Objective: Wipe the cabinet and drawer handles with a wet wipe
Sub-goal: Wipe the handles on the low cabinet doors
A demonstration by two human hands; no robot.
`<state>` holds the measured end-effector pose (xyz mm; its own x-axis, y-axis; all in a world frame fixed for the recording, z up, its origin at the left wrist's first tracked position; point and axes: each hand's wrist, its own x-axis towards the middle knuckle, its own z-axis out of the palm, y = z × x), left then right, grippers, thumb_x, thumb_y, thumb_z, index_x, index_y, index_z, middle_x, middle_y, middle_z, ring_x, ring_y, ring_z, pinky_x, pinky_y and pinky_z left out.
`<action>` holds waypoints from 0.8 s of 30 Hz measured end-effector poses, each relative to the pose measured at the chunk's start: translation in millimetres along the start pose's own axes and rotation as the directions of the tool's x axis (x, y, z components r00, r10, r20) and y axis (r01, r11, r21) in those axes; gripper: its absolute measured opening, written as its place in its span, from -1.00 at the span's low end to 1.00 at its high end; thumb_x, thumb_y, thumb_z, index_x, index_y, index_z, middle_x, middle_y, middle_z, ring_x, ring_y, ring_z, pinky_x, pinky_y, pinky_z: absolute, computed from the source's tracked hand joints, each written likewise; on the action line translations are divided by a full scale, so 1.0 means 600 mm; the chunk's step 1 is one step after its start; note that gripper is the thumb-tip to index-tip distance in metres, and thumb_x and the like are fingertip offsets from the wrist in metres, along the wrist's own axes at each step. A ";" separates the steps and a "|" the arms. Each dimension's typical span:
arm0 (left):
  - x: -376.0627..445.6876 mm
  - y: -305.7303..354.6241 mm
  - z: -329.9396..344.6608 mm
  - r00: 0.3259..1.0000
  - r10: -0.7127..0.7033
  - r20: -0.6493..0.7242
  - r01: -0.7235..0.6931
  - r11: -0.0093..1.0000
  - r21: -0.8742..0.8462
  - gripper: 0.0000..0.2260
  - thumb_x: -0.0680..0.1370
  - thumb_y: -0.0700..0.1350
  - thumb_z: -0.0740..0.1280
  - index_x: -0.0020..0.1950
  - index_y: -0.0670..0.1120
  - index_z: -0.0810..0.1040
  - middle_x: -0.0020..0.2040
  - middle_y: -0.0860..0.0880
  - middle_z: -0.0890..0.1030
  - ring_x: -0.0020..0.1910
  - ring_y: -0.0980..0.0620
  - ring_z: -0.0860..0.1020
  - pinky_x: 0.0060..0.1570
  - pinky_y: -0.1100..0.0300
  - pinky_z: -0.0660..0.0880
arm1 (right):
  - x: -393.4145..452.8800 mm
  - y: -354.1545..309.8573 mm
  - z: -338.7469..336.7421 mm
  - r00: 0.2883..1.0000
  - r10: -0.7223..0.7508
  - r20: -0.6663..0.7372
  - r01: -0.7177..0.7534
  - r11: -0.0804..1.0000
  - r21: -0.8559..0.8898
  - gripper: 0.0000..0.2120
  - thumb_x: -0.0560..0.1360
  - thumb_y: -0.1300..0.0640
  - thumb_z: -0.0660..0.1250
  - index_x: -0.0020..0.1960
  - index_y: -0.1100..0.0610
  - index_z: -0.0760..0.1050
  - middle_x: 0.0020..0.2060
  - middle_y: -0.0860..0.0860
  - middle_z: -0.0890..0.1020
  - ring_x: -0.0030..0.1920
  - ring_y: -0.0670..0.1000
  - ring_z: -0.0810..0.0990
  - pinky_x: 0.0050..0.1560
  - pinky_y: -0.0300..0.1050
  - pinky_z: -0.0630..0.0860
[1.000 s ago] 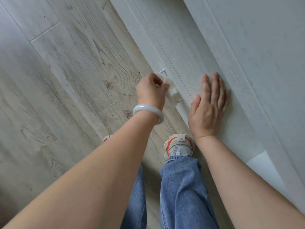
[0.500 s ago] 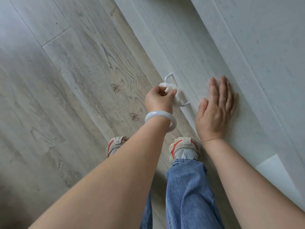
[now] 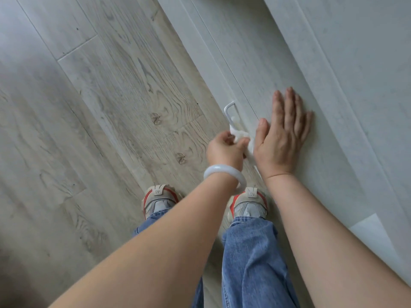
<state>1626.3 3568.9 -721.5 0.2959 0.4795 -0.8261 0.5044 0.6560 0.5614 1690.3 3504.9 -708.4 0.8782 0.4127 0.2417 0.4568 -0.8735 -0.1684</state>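
My left hand (image 3: 224,152): at the near end of the drawer handle (image 3: 230,112), pinching the wipe (image 3: 239,135) against it.
My right hand (image 3: 282,134): flat on the drawer front (image 3: 333,163), just right of the handle.
Bracelet (image 3: 222,173): on my left wrist.
My shoes (image 3: 159,202): on the floor (image 3: 89,130), below both hands, left of the cabinet.

Beyond the left hand's fingers (image 3: 229,138) the handle (image 3: 229,112) lies bare; the right hand (image 3: 282,138) blocks just beside them.

Each shoe tongue (image 3: 251,193) bears a mark like "40".
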 end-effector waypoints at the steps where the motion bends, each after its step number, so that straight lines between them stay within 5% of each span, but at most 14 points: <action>1: -0.007 -0.010 0.003 0.999 -0.028 0.023 0.028 1.000 0.000 -0.87 0.42 -0.26 0.45 -0.17 -0.04 0.60 -0.12 -0.10 0.68 -0.08 -0.13 0.67 0.01 -0.14 0.60 | 0.000 0.000 -0.001 1.000 -0.004 -0.007 0.004 1.000 0.012 -0.59 0.40 0.21 0.45 0.21 0.30 0.54 0.16 0.27 0.60 0.20 0.21 0.53 0.41 -0.40 -0.29; 4: 0.000 0.011 0.001 0.999 -0.032 0.034 0.031 0.999 0.022 -0.88 0.43 -0.29 0.44 -0.22 -0.10 0.58 -0.22 -0.10 0.67 -0.15 -0.12 0.68 -0.01 -0.10 0.62 | 0.000 0.002 -0.001 0.998 -0.032 -0.051 0.034 0.998 0.045 -0.67 0.37 0.25 0.47 0.10 0.32 0.57 0.05 0.29 0.63 0.13 0.20 0.50 0.37 -0.37 -0.08; 6: 0.021 0.053 -0.008 1.000 0.012 0.003 -0.012 1.000 0.004 -0.87 0.44 -0.28 0.44 -0.25 -0.11 0.57 -0.31 -0.04 0.62 -0.20 -0.08 0.67 -0.01 -0.06 0.62 | -0.001 0.003 -0.002 0.997 -0.046 -0.069 0.048 0.998 0.029 -0.72 0.42 0.22 0.41 0.09 0.33 0.57 0.05 0.30 0.63 0.13 0.22 0.51 0.39 -0.38 -0.11; 11: 0.046 0.089 -0.017 0.992 0.089 -0.090 -0.089 0.996 0.007 -0.85 0.43 -0.30 0.41 -0.22 -0.04 0.61 -0.26 -0.03 0.66 -0.16 -0.08 0.67 -0.02 -0.07 0.62 | 0.000 -0.002 -0.003 0.994 -0.074 -0.077 0.071 0.997 -0.036 -0.77 0.32 0.26 0.51 -0.08 0.33 0.58 -0.10 0.30 0.65 -0.09 0.25 0.65 0.25 -0.19 0.12; 18: 0.001 0.041 -0.005 0.995 -0.075 0.060 0.078 0.996 -0.050 -0.87 0.47 -0.34 0.41 -0.15 -0.11 0.58 -0.21 -0.08 0.65 -0.14 -0.09 0.67 0.05 -0.06 0.60 | 0.000 -0.002 -0.003 0.993 -0.055 -0.105 0.053 0.998 -0.020 -0.73 0.36 0.25 0.46 0.02 0.35 0.58 -0.02 0.32 0.64 -0.02 0.26 0.64 0.43 -0.32 -0.07; 20: 0.028 0.071 -0.013 1.000 -0.013 0.022 0.015 0.998 -0.061 -0.88 0.46 -0.33 0.42 -0.08 -0.15 0.58 -0.22 -0.06 0.64 -0.19 -0.06 0.67 0.02 -0.05 0.61 | 0.000 -0.003 -0.007 0.990 -0.091 -0.104 0.089 0.996 -0.024 -0.79 0.34 0.26 0.47 -0.08 0.34 0.58 -0.13 0.31 0.65 -0.12 0.25 0.66 0.27 -0.17 0.22; 24: 0.051 0.102 -0.022 0.994 0.095 -0.050 -0.097 0.994 -0.042 -0.84 0.46 -0.32 0.41 0.02 -0.17 0.60 -0.14 -0.08 0.67 -0.20 -0.02 0.67 -0.06 0.04 0.64 | 0.002 -0.005 -0.013 0.989 -0.109 -0.098 0.105 0.993 -0.045 -0.78 0.26 0.28 0.55 -0.18 0.31 0.56 -0.22 0.28 0.64 -0.20 0.23 0.64 0.03 -0.02 0.26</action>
<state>1655.6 3631.4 -711.4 0.3012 0.5680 -0.7659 0.4391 0.6303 0.6402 1689.0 3505.9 -700.0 0.8049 0.4784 0.3511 0.5398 -0.8360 -0.0984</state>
